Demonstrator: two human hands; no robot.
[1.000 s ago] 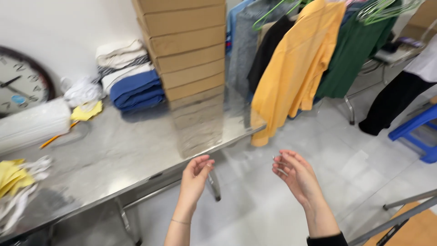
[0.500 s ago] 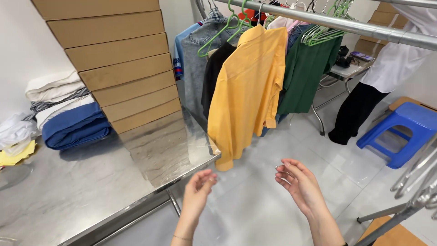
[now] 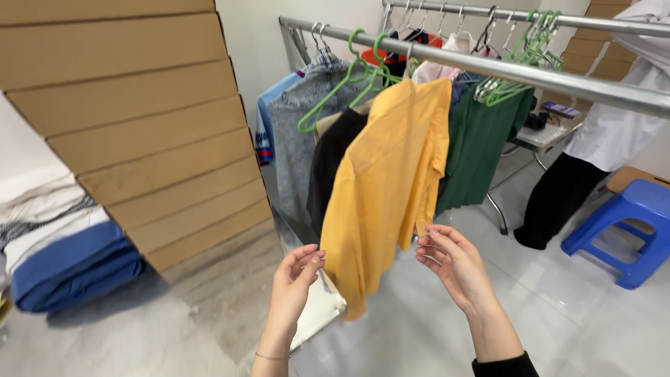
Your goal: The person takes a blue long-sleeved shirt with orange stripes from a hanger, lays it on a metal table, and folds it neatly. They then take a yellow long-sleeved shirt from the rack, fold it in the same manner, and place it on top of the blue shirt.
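1. Yellow cloth first: a yellow shirt [image 3: 387,188] hangs from the steel rail [image 3: 530,73] on a green hanger [image 3: 363,52], dropping between the person's two raised hands.
2. Left hand [image 3: 296,279] is up just beside the shirt's lower left edge, fingers curled loosely with thumb and fingertips close together; whether they pinch the fabric I cannot tell.
3. Right hand [image 3: 453,265] sits just off the shirt's right hem, palm turned in, fingers [image 3: 436,241] half open and spread, holding nothing that shows.
4. Beside the yellow one hang a black garment [image 3: 328,167], a grey denim one [image 3: 296,139] and a dark green shirt [image 3: 481,146].
5. Left of the rail rises a tall stack of flat brown cardboard boxes [image 3: 139,139], plain-faced, standing on a shiny metal table [image 3: 125,335].
6. Folded blue and white cloth [image 3: 63,244] lies by the stack.
7. Another person in a white top [image 3: 621,119] stands far right, near a blue plastic stool [image 3: 628,223].
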